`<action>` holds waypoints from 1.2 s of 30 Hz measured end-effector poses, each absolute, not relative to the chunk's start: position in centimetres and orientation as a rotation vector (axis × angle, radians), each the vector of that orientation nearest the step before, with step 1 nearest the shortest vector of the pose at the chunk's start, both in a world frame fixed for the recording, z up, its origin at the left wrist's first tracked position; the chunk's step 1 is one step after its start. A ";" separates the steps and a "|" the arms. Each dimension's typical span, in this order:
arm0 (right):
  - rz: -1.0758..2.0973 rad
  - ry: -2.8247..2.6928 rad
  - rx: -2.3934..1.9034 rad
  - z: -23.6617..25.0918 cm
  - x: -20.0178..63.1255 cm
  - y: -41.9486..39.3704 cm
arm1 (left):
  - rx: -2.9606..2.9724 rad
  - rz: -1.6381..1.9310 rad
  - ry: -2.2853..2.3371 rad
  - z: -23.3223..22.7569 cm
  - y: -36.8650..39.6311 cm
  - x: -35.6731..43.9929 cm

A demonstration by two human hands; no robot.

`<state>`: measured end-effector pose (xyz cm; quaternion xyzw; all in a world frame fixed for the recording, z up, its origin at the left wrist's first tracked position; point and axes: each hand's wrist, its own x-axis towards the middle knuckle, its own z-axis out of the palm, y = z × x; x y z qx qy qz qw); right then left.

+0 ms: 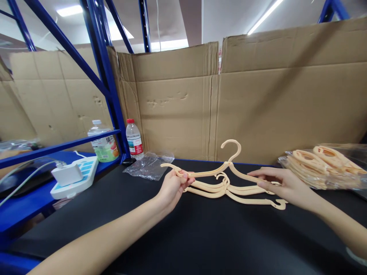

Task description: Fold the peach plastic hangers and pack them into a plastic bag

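A cream plastic clothes hanger [231, 165] is raised in front of me with its hook pointing up. Its left arm is pinched by my left hand [175, 187], and the arm's end sticks out past my fingers. My right hand [282, 185] has its fingers closed around the other arm, covering most of that end. Just below and behind lie several similar hangers [210, 194], stacked flat on the black tabletop [218, 236], their hooks together in the middle.
At the right, folded cream hangers [315, 168] lie in clear plastic bags. Farther left are a crumpled clear bag [149, 166], a red-capped bottle [134, 139], a larger juice bottle [104, 147] and a white power strip [86, 175] with a charger. Cardboard sheets [177, 110] and blue posts [107, 84] stand behind.
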<state>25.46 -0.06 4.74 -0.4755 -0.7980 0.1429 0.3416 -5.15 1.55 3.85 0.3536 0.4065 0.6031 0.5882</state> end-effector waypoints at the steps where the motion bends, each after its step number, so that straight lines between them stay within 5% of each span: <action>1: 0.377 -2.082 -1.232 4.8 25.4 -0.1 | 0.825 1.417 0.945 3.9 1.5 -5.1; 16: 0.580 -1.945 -1.284 4.1 25.2 0.1 | 0.801 1.356 0.903 3.0 0.2 -4.2; 25: 0.842 -2.093 -1.311 4.2 25.5 0.0 | 2.797 0.561 0.414 2.6 -5.5 -3.5; 29: 0.899 -2.218 -1.349 3.9 25.6 0.1 | 2.928 0.435 0.588 2.4 -5.0 -4.0; 36: 0.540 -2.429 -1.482 4.0 26.0 -0.1 | 2.909 0.427 0.832 1.5 -4.2 -3.8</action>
